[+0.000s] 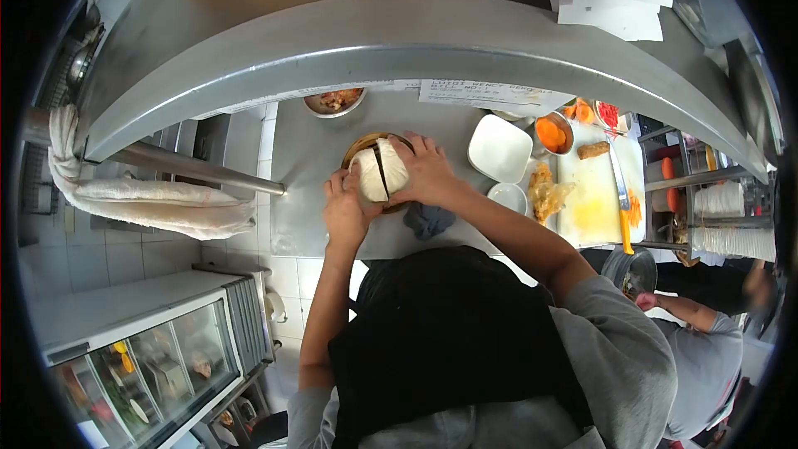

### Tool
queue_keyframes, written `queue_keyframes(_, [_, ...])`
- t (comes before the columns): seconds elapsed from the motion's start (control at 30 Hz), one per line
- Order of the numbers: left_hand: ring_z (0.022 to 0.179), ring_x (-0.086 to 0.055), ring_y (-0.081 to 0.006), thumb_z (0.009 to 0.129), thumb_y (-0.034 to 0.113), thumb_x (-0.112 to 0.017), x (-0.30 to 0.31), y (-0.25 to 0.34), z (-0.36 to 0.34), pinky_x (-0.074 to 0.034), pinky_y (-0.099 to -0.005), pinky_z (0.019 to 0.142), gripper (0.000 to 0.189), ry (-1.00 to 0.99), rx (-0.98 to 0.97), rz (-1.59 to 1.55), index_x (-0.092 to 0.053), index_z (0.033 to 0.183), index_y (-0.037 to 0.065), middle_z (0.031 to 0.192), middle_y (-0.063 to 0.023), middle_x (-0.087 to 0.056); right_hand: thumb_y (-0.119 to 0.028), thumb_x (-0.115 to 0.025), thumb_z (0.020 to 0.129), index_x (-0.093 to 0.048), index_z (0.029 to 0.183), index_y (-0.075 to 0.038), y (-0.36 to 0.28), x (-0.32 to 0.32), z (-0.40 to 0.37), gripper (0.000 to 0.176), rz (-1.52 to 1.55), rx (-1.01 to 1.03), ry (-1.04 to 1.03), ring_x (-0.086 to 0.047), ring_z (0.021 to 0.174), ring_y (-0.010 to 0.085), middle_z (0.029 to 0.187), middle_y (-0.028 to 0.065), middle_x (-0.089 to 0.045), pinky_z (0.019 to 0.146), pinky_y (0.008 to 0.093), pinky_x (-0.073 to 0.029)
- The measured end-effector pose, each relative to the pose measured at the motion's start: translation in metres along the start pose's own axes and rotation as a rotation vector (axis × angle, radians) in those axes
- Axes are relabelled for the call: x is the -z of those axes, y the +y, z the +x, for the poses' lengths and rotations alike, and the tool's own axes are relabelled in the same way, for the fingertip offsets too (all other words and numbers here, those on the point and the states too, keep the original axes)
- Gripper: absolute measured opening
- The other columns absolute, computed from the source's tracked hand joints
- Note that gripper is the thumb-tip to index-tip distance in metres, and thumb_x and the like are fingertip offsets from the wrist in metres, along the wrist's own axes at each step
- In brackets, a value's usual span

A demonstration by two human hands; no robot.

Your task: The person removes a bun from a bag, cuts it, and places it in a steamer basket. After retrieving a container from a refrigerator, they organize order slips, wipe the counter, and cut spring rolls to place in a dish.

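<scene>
Both my hands rest on two pale, rounded flatbread halves (379,171) that lie in a shallow brown wooden bowl (359,147) on the steel counter (307,158). My left hand (345,209) grips the near left half. The right half is covered from the side by my right hand (431,173), fingers spread over it. A dark gap separates the two halves.
A white square plate (499,148), a small white bowl (508,196), a metal bowl of orange food (552,133) and a cutting board (594,191) with an orange-handled knife (622,199) lie right. A dark cloth (430,220) lies by the edge. Another person (706,341) stands at right.
</scene>
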State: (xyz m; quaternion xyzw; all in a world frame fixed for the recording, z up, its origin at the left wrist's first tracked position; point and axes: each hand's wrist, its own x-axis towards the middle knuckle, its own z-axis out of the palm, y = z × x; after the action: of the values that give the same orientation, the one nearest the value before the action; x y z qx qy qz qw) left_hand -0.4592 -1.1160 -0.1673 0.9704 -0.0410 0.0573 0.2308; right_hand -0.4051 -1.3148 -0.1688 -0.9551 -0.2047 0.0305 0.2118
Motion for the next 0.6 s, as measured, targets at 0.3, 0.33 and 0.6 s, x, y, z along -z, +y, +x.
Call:
queue_keyframes(0.3, [0.121,-0.052,-0.0356,0.065,0.01,-0.086,0.009,-0.014,0.003,-0.05,-0.0436,0.098,0.082,0.009,-0.109,-0.097,-0.054,0.14,0.01,0.137,-0.0144,-0.054,-0.032,-0.089,0.055,-0.032,0.152,-0.011,0.007,-0.014,0.006,0.114,0.052,0.104,-0.036,-0.037,0.136,0.0396,0.148,0.0204,-0.037,0.107,0.0549,-0.036])
queue_keyframes(0.33, [0.122,-0.053,-0.0373,0.065,0.008,-0.086,0.013,-0.015,0.003,-0.05,-0.0435,0.1,0.08,0.014,-0.132,-0.145,-0.054,0.139,0.009,0.137,-0.0161,-0.055,-0.032,-0.089,0.055,-0.032,0.152,-0.011,0.008,-0.012,0.004,0.114,0.051,0.103,-0.034,-0.037,0.136,0.0396,0.148,0.0204,-0.037,0.107,0.0549,-0.036])
queue_keyframes(0.6, [0.121,-0.057,-0.0225,0.074,-0.004,-0.077,-0.013,-0.048,-0.001,-0.047,-0.0356,0.102,0.077,-0.156,0.192,-1.032,-0.046,0.145,-0.001,0.13,-0.0141,-0.062,-0.04,-0.095,0.054,-0.018,0.156,-0.012,0.013,-0.022,-0.021,0.131,0.217,-0.006,-0.035,-0.031,0.139,0.0532,0.156,0.034,-0.015,0.112,0.0521,-0.037])
